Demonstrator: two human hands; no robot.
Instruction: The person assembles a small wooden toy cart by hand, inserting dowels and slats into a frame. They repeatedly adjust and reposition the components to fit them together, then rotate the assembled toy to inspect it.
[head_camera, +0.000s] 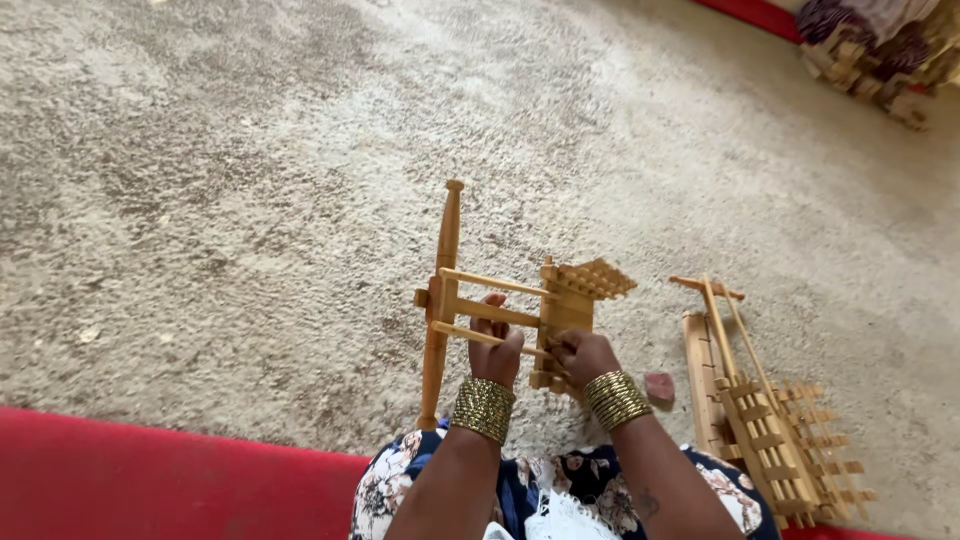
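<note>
Left hand: my left hand sits inside the wooden frame, fingers curled narrow around the lower thin rod, holding it
Right hand: my right hand pinches shut on the low edge of the slatted panel at the frame's right end
Wooden frame: held up off the carpet in front of my lap, between both hands; a long turned post stands nearly upright on its left side, with thin rods running across to the slatted panel
Post foot: its lower tip seems to come down close to the red mat edge; I cannot tell if it touches
Second piece: a similar slatted wooden assembly lies flat on the carpet just to my right, apart from both hands
Small block: a reddish lump rests on the carpet near my right wrist
Far corner: a heap of wooden pieces lies well away, top right
Risk, rods: I judge the thin rods could slip from their sockets or snap if my hands twist against each other
Risk, balance: the tall post makes the frame top-heavy; loosening my left hold could let it tip
Risk, elbow: a wide right-arm swing could knock the piece lying beside me
</note>
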